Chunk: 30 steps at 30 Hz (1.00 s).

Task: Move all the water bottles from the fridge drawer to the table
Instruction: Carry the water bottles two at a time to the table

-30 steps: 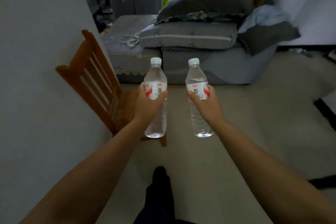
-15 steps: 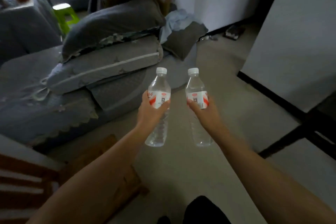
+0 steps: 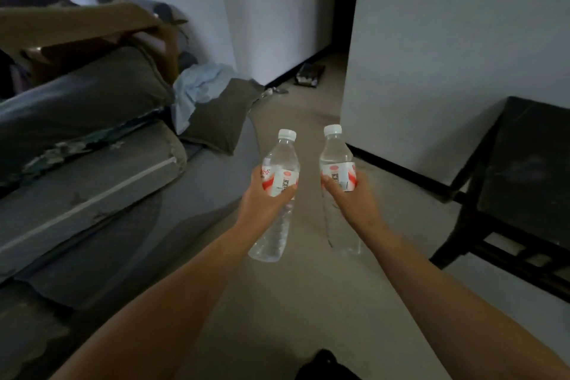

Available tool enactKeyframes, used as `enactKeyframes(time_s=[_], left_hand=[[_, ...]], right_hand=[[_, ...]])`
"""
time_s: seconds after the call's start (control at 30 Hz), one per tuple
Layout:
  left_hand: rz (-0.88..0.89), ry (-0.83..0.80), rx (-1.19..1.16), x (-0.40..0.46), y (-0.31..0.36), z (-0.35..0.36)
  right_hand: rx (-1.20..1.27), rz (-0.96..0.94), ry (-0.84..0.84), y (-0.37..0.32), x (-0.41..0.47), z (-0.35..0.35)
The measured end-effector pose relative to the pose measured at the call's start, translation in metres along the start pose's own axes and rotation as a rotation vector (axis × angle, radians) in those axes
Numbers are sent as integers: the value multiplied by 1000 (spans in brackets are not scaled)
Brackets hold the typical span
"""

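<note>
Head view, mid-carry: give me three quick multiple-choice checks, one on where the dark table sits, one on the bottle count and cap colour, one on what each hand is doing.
1. Where is the dark table?
A. At the right, against the white wall
B. At the left, in front of the sofa
C. Straight ahead, between the bottles

2. How many water bottles show, and what colour are their caps?
A. One, blue
B. Two, white
C. Three, red

3. What are the hands doing?
A. Both hang free
B. Only the right hand holds a bottle
C. Each grips one bottle at its label

Answers:
1 A: the table stands at the right edge, beside the wall.
2 B: the left bottle and the right bottle both have white caps.
3 C: the left hand and the right hand each wrap a bottle's red-and-white label.
</note>
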<state>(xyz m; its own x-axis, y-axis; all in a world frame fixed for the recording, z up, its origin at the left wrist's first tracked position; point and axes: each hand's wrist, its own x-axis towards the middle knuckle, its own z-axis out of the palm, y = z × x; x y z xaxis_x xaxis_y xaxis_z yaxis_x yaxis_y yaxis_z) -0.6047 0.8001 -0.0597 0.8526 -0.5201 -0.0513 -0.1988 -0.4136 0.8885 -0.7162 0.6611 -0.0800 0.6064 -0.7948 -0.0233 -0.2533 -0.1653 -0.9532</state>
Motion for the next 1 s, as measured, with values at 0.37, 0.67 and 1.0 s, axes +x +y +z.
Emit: enactKeyframes(time_s=[0.37, 0.67, 1.0], left_hand=[[32, -149, -22, 174, 58, 89], [174, -438, -26, 353, 106, 183], [356, -661, 103, 506, 185, 295]], right_hand=[[-78, 84, 162, 1, 166, -51], [-36, 147, 424, 18, 325, -76], [9, 262, 702, 25, 445, -122]])
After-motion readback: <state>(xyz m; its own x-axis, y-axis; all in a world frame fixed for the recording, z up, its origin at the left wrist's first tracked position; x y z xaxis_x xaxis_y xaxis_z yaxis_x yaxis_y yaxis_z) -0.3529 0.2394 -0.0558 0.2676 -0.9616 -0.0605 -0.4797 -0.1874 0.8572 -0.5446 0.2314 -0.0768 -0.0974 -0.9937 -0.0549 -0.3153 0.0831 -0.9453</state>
